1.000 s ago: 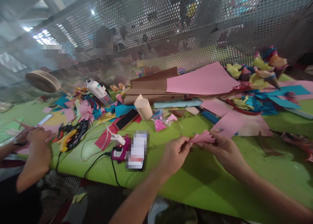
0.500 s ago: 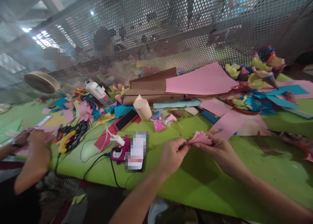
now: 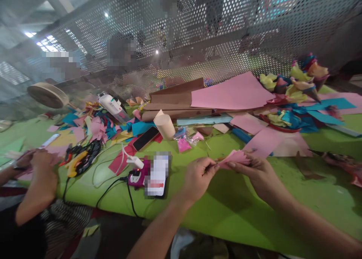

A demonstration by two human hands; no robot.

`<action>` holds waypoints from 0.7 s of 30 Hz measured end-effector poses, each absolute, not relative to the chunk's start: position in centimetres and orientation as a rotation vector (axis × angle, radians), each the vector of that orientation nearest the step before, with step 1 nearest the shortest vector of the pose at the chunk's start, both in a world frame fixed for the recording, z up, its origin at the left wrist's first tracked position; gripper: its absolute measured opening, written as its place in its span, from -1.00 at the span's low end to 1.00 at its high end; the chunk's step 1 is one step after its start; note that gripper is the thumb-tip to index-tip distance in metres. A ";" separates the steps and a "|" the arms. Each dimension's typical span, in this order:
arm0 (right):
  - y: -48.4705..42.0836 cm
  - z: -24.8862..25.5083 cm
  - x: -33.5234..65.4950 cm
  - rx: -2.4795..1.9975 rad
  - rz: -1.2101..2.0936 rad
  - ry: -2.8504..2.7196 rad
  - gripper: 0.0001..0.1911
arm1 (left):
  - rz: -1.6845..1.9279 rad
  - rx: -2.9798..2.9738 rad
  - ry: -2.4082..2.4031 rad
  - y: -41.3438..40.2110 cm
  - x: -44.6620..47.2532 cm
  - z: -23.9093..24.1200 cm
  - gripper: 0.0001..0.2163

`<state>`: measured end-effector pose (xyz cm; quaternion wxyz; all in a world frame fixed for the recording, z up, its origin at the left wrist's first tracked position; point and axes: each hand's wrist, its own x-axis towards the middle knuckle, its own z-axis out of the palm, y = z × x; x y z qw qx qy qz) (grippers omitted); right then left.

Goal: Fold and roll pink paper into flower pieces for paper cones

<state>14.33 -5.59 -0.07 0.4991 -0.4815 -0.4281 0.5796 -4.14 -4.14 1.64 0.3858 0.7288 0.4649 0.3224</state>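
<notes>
Between my two hands, above the green table (image 3: 186,217), is a pleated piece of pink paper (image 3: 235,158). Its left end is gathered to a narrow tip, pinched in the closed fingers of my left hand (image 3: 200,178). My right hand (image 3: 261,176) grips the wider, layered right end, thumb in front and the other fingers behind. Parts of the paper are hidden by the right fingers. Just beyond the hands lie flat pink sheets (image 3: 264,142) and a small bright pink packet (image 3: 184,145).
Left of my hands are a lit phone (image 3: 158,176), a magenta power adapter (image 3: 138,179) with cables, a dark phone (image 3: 145,138) and a yellow glue gun (image 3: 77,164). Behind stand a paper roll (image 3: 164,126) and paper cones (image 3: 304,87). A co-worker's arm (image 3: 42,183) is at far left.
My right hand has shifted slightly to the right along the pleated pink paper, its thumb now lying across the front. The left hand keeps its pinch.
</notes>
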 end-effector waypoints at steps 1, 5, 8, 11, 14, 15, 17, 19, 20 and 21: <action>-5.6 -0.1 14.3 -1.172 1.403 -1.032 -0.66 | 0.808 1.839 1.188 -4.1 -4.1 1.6 -0.80; -5.5 -0.1 14.3 -1.210 1.374 -1.039 -0.63 | 0.719 1.851 1.156 -3.9 -4.1 1.6 -0.78; -5.4 -0.1 14.3 -1.220 1.341 -1.080 -0.61 | 0.699 1.965 1.157 -3.8 -4.1 1.6 -0.78; -5.4 -0.2 14.3 -1.207 1.352 -1.115 -0.59 | 0.716 1.943 1.185 -3.8 -4.0 1.4 -0.73; -5.4 -0.2 14.2 -1.211 1.397 -1.149 -0.56 | 0.745 1.833 1.211 -3.8 -4.1 1.2 -0.70; -5.4 -0.2 14.2 -1.207 1.418 -1.154 -0.55 | 0.753 1.803 1.214 -3.8 -4.1 1.2 -0.70; -5.4 -0.1 14.0 -1.180 1.443 -1.150 -0.56 | 0.760 1.757 1.203 -3.8 -4.1 1.1 -0.71; -5.3 -0.1 14.0 -1.163 1.433 -1.132 -0.58 | 0.748 1.730 1.177 -3.8 -4.1 1.1 -0.72; -5.3 -0.1 13.9 -1.166 1.422 -1.121 -0.60 | 0.731 1.730 1.161 -3.8 -4.1 1.1 -0.72; -5.2 -0.2 13.9 -1.173 1.413 -1.108 -0.61 | 0.710 1.740 1.148 -3.8 -4.1 1.1 -0.72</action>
